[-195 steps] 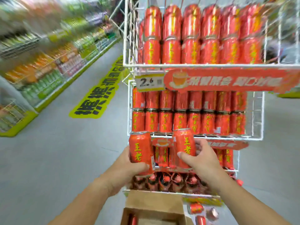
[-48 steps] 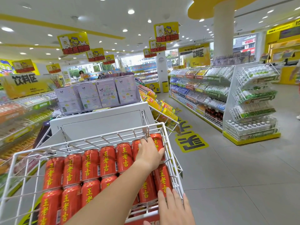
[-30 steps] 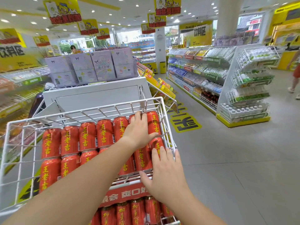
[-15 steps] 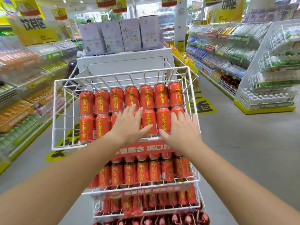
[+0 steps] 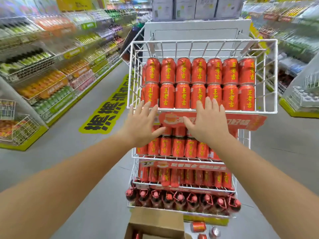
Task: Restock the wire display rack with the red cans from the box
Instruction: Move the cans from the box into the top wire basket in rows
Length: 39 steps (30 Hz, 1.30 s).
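While both arms reach straight out, the left hand (image 5: 142,125) and the right hand (image 5: 208,125) are flat and open, fingers straight and splayed, gripping nothing, at the front rim of the top basket of the wire display rack (image 5: 203,42); whether the fingertips (image 5: 208,102) touch anything cannot be told. Red cans (image 5: 198,83) with yellow lettering fill that basket upright, two tiers of seven across, labels facing near. Near the rack's foot sits the open cardboard box (image 5: 155,221), with a few loose cans (image 5: 198,226) on the floor just right of it.
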Available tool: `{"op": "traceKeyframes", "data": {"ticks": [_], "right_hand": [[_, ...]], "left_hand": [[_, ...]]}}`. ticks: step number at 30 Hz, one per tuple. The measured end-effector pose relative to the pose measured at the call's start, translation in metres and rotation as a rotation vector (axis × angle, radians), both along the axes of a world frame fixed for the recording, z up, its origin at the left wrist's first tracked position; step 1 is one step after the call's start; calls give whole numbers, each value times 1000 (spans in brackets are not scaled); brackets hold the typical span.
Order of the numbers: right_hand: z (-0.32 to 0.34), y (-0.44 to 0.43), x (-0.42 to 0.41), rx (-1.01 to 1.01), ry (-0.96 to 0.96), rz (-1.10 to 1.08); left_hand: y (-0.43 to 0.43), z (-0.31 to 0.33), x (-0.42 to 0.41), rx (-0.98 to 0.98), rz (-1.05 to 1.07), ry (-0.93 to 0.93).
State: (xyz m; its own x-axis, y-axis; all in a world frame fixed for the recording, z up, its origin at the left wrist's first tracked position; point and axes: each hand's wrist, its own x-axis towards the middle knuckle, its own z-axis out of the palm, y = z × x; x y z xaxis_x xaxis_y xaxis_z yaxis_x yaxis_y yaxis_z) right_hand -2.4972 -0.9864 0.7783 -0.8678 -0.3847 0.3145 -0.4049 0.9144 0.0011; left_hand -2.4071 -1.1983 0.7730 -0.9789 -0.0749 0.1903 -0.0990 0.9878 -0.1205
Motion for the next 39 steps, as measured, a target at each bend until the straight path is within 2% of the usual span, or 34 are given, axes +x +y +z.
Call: {"op": "traceKeyframes", "data": {"ticks": [9, 16, 26, 33, 39], "right_hand": [[-77, -77, 99, 89, -98, 1], [-180, -79, 150, 205, -271, 7], [-419, -54, 201, 416, -614, 85], [-604, -32, 226, 477, -745, 114], [-755, -13, 248, 467, -882, 83]], "left_hand": [[-90, -71, 96, -25, -144, 31], [-103, -196, 143, 57, -197, -121], [-78, -435, 223, 163, -101, -502], [-60, -611, 251, 211, -88, -611], [-53, -753, 261, 142, -125, -729]]}}
